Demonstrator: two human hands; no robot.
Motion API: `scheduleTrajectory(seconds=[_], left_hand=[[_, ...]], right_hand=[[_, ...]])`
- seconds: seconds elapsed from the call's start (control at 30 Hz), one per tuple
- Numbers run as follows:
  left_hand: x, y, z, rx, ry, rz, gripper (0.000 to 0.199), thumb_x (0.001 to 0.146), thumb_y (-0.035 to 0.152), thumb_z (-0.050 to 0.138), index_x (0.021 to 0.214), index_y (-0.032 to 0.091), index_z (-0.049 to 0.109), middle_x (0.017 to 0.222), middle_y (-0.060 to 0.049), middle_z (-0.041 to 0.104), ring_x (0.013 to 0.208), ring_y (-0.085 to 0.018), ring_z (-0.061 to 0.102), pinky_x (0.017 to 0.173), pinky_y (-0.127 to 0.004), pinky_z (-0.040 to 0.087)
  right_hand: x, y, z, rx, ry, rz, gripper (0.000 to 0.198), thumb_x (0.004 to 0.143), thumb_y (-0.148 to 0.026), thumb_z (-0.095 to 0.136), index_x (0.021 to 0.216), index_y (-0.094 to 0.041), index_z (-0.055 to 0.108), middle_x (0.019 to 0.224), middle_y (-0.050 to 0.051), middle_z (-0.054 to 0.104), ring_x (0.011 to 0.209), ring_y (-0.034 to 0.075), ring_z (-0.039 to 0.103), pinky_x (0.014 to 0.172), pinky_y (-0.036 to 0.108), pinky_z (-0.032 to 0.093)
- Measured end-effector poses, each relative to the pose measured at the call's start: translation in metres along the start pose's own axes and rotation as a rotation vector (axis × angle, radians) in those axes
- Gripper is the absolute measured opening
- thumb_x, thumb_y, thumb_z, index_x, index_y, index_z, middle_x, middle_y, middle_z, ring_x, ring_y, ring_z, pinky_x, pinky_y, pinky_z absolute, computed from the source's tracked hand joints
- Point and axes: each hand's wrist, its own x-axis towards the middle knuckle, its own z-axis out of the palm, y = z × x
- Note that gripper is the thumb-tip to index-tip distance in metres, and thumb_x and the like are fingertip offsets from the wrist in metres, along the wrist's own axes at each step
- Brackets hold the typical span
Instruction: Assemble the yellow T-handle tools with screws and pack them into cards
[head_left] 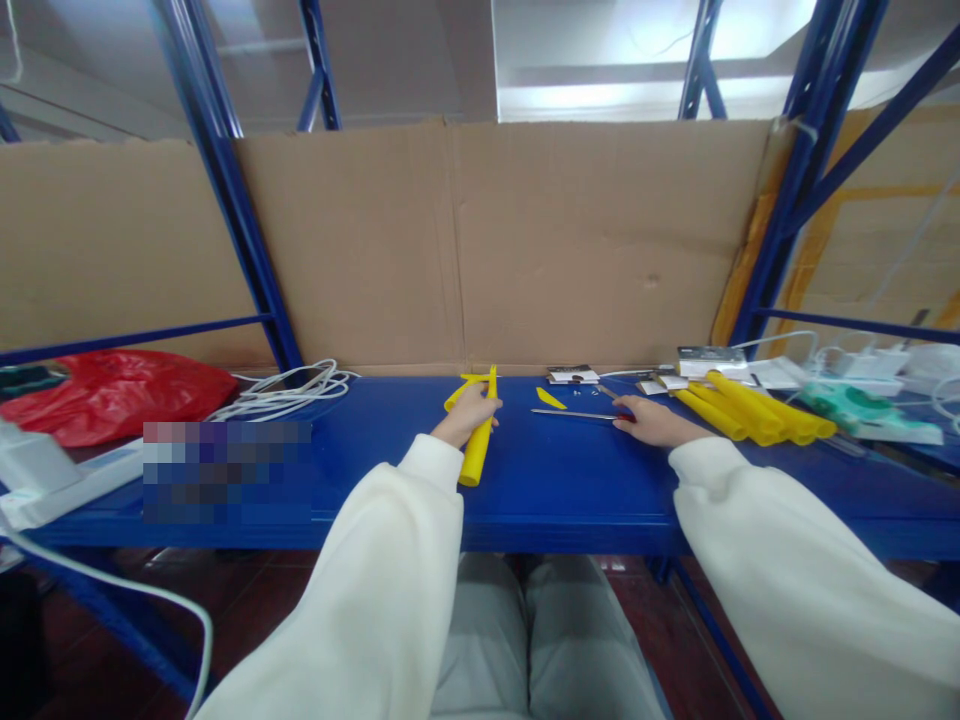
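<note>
In the head view, my left hand (466, 412) is closed around a yellow tube (474, 462) that stands tilted over the blue table. The tube's far end looks cut into narrow strips, and another yellow part shows behind my fingers; whether it belongs to the same tube I cannot tell. To the right, my right hand (646, 420) has its fingers closed at the handle end of what look like scissors (574, 413), low over the tabletop. The long metal blade points left; the handles are mostly hidden. Between the hands lies a curved yellow offcut (551, 399).
Several yellow tubes (754, 412) lie at the right, near small boxes (712, 361) and a green-and-white packet (862, 410). A small flat box (573, 375) is by the cardboard wall (585, 250). On the left are coiled white cables (300, 390), a red bag (142, 390) and a power strip (82, 490).
</note>
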Motion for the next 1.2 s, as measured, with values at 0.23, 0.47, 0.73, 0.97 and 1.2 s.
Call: scheduleTrajectory(seconds=[0.23,0.47,0.73,0.97,1.2], left_hand=[[0.004,-0.003,-0.001,0.088,0.111,0.256,0.058,0.086,0.012,0.061,0.143,0.019,0.052,0.115,-0.01,0.07,0.076,-0.015,0.069,0.071,-0.026,0.056],[0.008,-0.009,-0.009,0.373,0.241,0.613,0.049,0.086,0.012,0.06,0.133,0.027,0.063,0.123,-0.006,0.065,0.116,-0.02,0.061,0.105,-0.032,0.044],[0.013,-0.022,0.0,0.565,-0.019,0.557,0.043,0.08,0.009,0.064,0.119,0.027,0.072,0.119,-0.006,0.071,0.114,-0.022,0.064,0.107,-0.032,0.043],[0.015,-0.031,0.003,0.527,0.016,0.469,0.041,0.077,0.007,0.067,0.113,0.025,0.075,0.119,-0.007,0.073,0.118,-0.023,0.063,0.107,-0.034,0.043],[0.013,-0.029,0.004,0.51,0.0,0.449,0.04,0.076,0.007,0.069,0.112,0.024,0.077,0.119,-0.008,0.073,0.117,-0.024,0.065,0.105,-0.031,0.046]], right_hand=[[0.001,0.001,0.001,0.021,-0.005,-0.002,0.039,0.089,-0.031,0.054,0.125,-0.019,0.064,0.124,0.015,0.068,0.109,0.031,0.066,0.096,0.043,0.051],[0.003,0.003,0.002,0.021,0.02,-0.023,0.035,0.088,-0.031,0.056,0.119,-0.02,0.067,0.119,0.014,0.07,0.107,0.029,0.067,0.095,0.042,0.052],[0.006,-0.001,-0.002,0.055,0.002,-0.013,0.036,0.091,-0.026,0.05,0.121,-0.017,0.068,0.125,0.014,0.069,0.115,0.029,0.065,0.1,0.042,0.049],[0.03,0.004,-0.008,0.066,0.011,-0.03,0.043,0.091,-0.017,0.042,0.123,-0.018,0.07,0.126,0.008,0.069,0.118,0.023,0.064,0.105,0.033,0.045],[0.064,0.0,0.002,0.064,-0.049,-0.053,0.041,0.083,-0.018,0.054,0.119,-0.021,0.073,0.121,0.009,0.072,0.114,0.025,0.066,0.102,0.034,0.047]])
